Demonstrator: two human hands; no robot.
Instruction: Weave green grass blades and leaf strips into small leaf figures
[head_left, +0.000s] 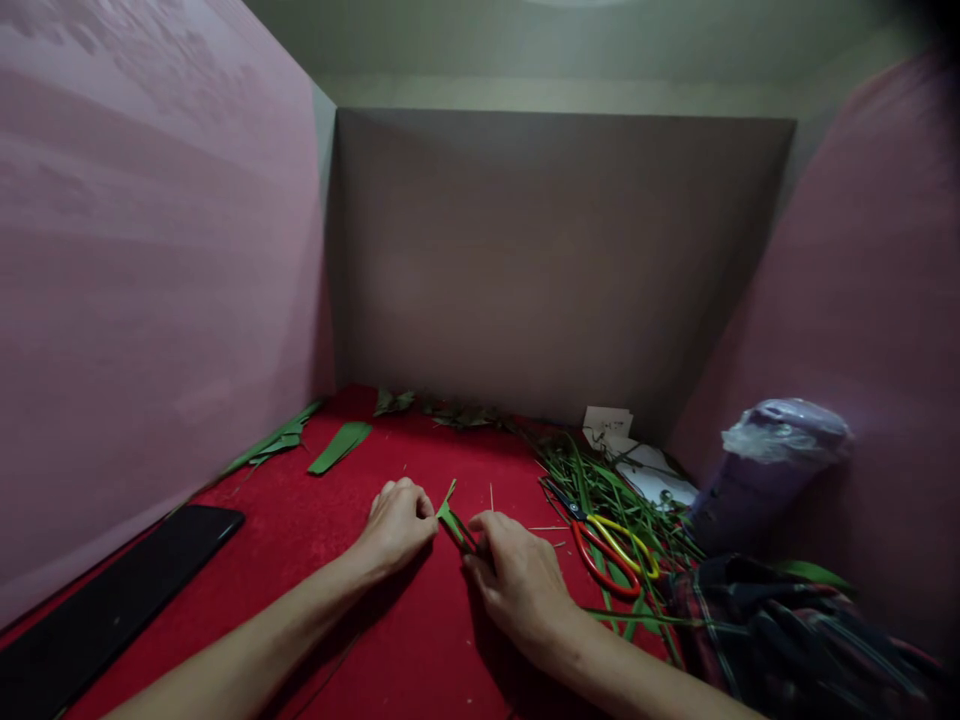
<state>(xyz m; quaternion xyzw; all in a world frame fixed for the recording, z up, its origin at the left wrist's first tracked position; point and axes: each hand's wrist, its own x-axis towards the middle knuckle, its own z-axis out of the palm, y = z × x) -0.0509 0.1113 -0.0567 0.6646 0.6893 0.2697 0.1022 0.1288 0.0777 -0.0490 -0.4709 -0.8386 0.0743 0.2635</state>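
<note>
A narrow folded green leaf strip (453,524) is pinched between the thumb and fingers of my right hand (517,578), its far end pointing up and to the left. A thin yellowish stalk stands out from that end. My left hand (400,520) is closed in a pinch just left of the strip's tip; what its fingertips hold, if anything, is too small to make out. To the right of my right hand lie scissors (606,572) with one red and one yellow handle, partly on a pile of cut green stems and leaves (600,480).
Red cloth (405,640) covers the surface. A long black object (127,600) lies at left. Leaves (340,447) lie along the back and left edges. White paper (649,470), a plastic-wrapped purple object (757,480) and plaid fabric (787,640) are at right. Pink walls stand either side.
</note>
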